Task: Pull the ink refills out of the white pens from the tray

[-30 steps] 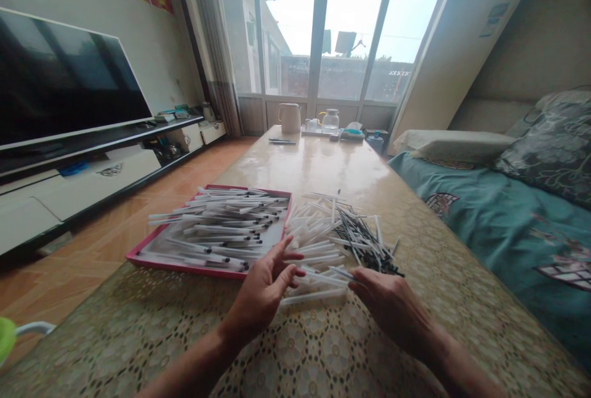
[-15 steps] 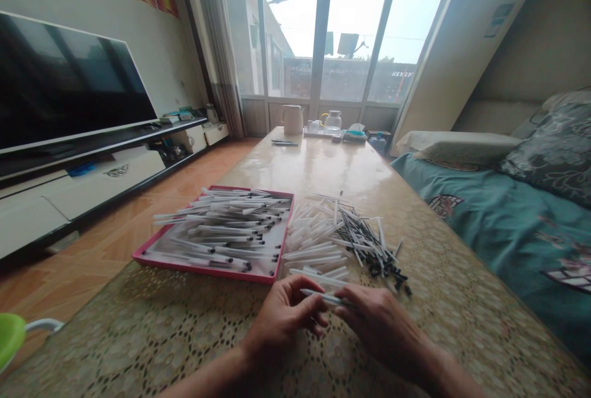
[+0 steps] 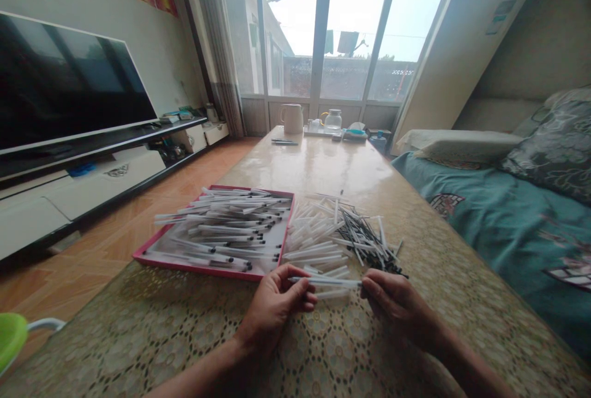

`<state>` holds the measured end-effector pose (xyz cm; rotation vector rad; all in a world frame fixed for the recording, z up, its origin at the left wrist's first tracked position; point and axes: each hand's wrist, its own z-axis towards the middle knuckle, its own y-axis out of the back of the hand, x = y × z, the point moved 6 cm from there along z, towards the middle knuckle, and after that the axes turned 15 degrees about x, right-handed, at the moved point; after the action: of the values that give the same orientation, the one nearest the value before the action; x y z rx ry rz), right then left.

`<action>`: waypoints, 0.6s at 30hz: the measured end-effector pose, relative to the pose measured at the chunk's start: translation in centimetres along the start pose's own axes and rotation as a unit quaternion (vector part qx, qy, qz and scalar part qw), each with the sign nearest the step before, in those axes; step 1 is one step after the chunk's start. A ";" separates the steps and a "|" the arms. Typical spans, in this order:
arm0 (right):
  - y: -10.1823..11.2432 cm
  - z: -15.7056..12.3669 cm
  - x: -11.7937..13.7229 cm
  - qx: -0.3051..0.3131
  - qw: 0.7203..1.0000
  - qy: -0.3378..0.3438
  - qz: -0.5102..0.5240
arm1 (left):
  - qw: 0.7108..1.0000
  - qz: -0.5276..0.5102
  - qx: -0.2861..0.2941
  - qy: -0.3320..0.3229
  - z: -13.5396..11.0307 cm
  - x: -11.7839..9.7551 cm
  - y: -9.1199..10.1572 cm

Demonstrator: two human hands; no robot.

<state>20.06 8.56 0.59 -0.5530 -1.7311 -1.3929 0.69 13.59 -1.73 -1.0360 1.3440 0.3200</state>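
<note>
A white pen (image 3: 335,283) lies level between my two hands above the table's near part. My left hand (image 3: 284,294) pinches its pointed end between thumb and fingers. At the other end, my right hand (image 3: 392,296) is closed on the pen's dark tip. Just beyond is a heap of white pen barrels (image 3: 314,253). To its right lies a pile of dark thin refills (image 3: 364,235), with small black plugs (image 3: 388,264) partly hidden behind my right hand. A pink-rimmed tray (image 3: 194,268) on the left holds many pens (image 3: 235,228) with black ends.
The long table (image 3: 305,170) has a patterned cover. At its far end stand a beige kettle (image 3: 292,119), a glass jug (image 3: 333,119) and a tissue pack (image 3: 355,133). A sofa (image 3: 489,219) runs along the right; a green stool (image 3: 12,336) is at the lower left.
My right hand has moved right to the pen's far end, so more of the pen shows between my hands. My left hand has shifted slightly left and up.
</note>
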 end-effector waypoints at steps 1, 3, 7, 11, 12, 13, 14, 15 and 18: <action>0.1 0.0 0.2 -0.006 1.000 0.003 -0.010 | 1.000 0.000 -0.003 0.002 0.0 0.0 0.0; 0.3 -0.1 0.5 -0.010 1.000 0.004 -0.009 | 1.000 -0.002 -0.007 0.006 -0.1 0.0 0.0; 0.4 -0.1 0.6 -0.013 0.999 -0.001 0.029 | 1.000 -0.006 -0.016 0.006 0.0 0.1 0.2; 0.3 0.0 0.6 -0.019 1.000 -0.006 0.000 | 1.000 -0.009 -0.013 0.005 0.1 0.1 0.2; 0.2 0.0 0.6 -0.017 1.000 -0.004 -0.015 | 1.000 -0.010 -0.011 0.007 0.1 0.1 0.1; 0.2 0.0 0.7 -0.015 0.999 0.000 -0.029 | 1.000 -0.011 -0.008 0.008 0.1 0.1 0.1; 0.2 0.0 0.8 -0.016 0.999 0.005 -0.040 | 1.000 -0.011 -0.007 0.008 0.1 0.1 0.1; 0.2 -0.1 0.9 -0.018 0.999 0.007 -0.045 | 1.000 -0.009 -0.008 0.007 0.1 0.1 0.1; 0.3 -0.1 0.8 -0.016 0.999 -0.003 -0.034 | 1.000 -0.004 -0.009 0.008 0.0 0.2 0.2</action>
<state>19.90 8.44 1.40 -0.5196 -1.7487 -1.4713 0.59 13.63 -2.02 -1.0615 1.3535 0.3184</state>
